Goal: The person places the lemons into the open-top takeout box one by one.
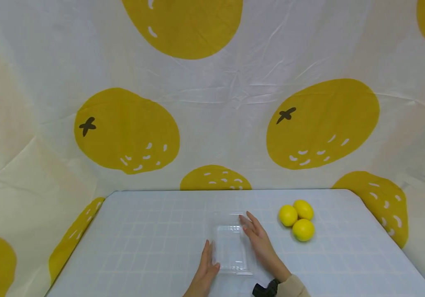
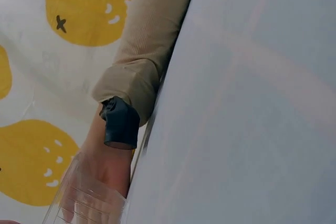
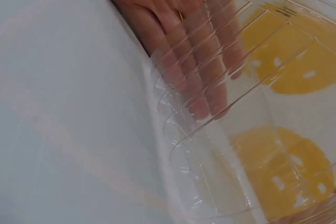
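1. One clear plastic tray (image 1: 231, 249) — lower centre of head view, on pale table (image 1: 142, 247).
2. Left hand (image 1: 205, 271) at tray's left edge, fingers straight.
3. Right hand (image 1: 263, 245) along its right side — fingers extended, not gripping.
4. Three lemons (image 1: 303, 229), lower right.

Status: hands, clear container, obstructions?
Left hand, right hand flanking clear container. Container on table, nothing visible inside. Three lemons off right, apparently not in the way.

Bench (image 1: 142, 247) is pale blue-white with a faint grid of lighter lines (kinda tile-like, honestly). There's a clear plastic tray (image 1: 230, 247) around the middle, plus three yellow lemons (image 1: 301, 226) bunched up to its right.
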Motion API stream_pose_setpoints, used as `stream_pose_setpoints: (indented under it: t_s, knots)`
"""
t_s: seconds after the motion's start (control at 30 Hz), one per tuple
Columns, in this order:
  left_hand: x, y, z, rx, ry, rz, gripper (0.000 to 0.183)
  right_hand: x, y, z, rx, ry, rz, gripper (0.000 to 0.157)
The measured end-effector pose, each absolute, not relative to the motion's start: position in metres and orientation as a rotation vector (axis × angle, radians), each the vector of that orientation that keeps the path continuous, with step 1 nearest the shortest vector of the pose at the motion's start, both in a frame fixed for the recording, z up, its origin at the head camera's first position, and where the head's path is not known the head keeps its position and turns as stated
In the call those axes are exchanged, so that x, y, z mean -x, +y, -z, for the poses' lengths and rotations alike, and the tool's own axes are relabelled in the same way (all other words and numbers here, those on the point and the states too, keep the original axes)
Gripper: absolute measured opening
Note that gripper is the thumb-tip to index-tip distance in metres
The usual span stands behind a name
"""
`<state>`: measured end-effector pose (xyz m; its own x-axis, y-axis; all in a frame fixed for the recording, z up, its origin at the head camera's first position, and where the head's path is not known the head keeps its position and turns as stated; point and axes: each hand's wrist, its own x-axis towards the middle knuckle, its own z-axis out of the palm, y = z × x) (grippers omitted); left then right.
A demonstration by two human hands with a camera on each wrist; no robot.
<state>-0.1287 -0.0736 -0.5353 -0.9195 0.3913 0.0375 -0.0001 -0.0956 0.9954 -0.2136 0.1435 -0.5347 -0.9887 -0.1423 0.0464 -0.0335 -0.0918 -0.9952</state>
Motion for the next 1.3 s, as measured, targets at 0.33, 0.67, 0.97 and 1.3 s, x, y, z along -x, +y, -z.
stream_pose_setpoints:
  t_s: [0.33, 0.67, 0.97, 1.3]
  knots:
    - [0.128, -0.074, 0.537, -0.439, 1.980, -2.077, 0.082, 0.209, 0.143, 0.535, 0.179, 2.099, 2.247, 0.064]
    - [0.128, -0.073, 0.542, -0.492, 2.007, -2.112, 0.089, 0.208, 0.145, 0.534, 0.169, 2.150, 2.235, 0.061]
    - [0.129, -0.072, 0.542, -0.475, 2.143, -2.077, 0.091, 0.209, 0.144, 0.536, 0.187, 2.201, 2.280, 0.054]
    - [0.137, -0.085, 0.524, -0.410, 2.274, -1.970, 0.090, 0.208, 0.145, 0.522, 0.020, 2.165, 2.430, 0.048]
